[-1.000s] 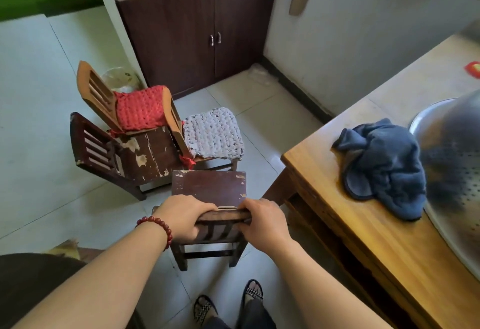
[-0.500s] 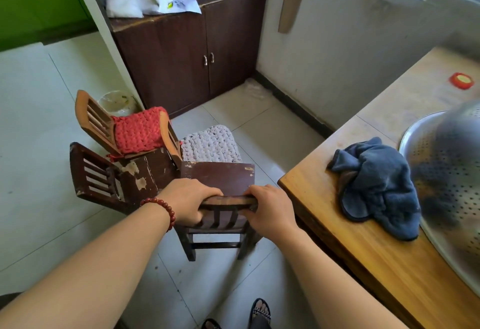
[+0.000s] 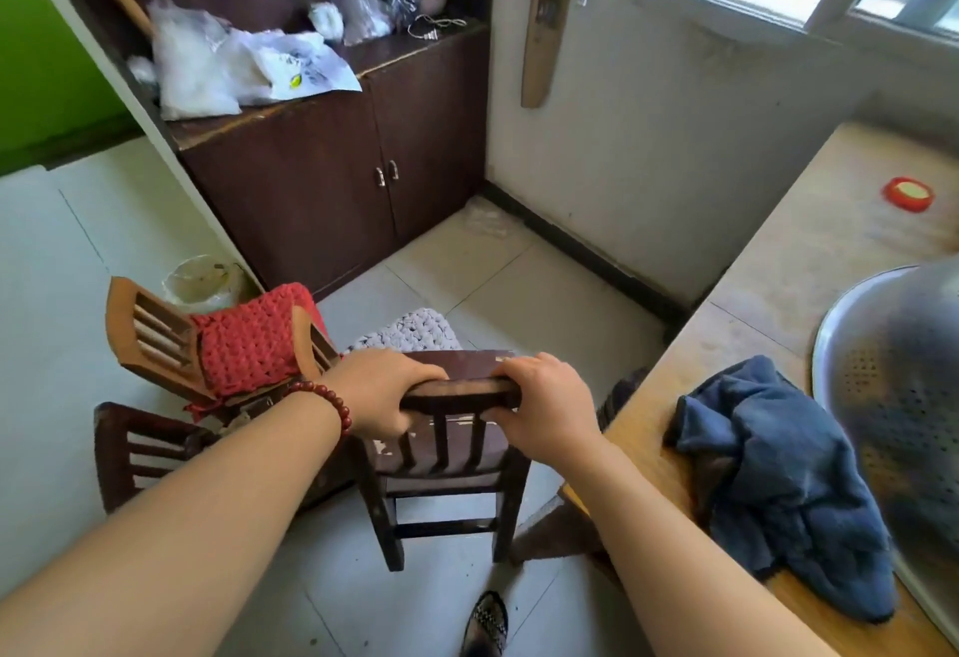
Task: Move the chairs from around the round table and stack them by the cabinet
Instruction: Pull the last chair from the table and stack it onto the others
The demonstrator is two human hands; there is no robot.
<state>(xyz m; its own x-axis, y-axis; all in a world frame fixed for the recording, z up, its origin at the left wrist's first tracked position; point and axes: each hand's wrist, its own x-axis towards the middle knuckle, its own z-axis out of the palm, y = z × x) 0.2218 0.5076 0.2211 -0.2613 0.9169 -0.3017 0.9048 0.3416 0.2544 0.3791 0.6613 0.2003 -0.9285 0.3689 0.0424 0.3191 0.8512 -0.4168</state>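
Observation:
A small dark wooden chair (image 3: 446, 469) hangs in front of me, gripped by its top rail. My left hand (image 3: 384, 392) and my right hand (image 3: 545, 407) are both closed on that rail. To the left, a light wooden chair with a red knitted cushion (image 3: 249, 345) lies tilted on top of another dark slatted chair (image 3: 140, 449). Behind the held chair shows a grey knitted cushion (image 3: 410, 335) on a further chair. The dark brown cabinet (image 3: 332, 174) stands beyond them against the wall.
A wooden table (image 3: 778, 293) runs along the right, bearing a blue cloth (image 3: 778, 475), a metal colander (image 3: 903, 397) and a red lid (image 3: 909, 193). Plastic bags (image 3: 228, 65) lie on the cabinet. A bin with a clear bag (image 3: 200, 283) stands by the cabinet corner.
The held chair has risen and moved forward toward the stacked chairs, now covering most of the grey cushion. My view has tilted up, showing more cabinet and the window.

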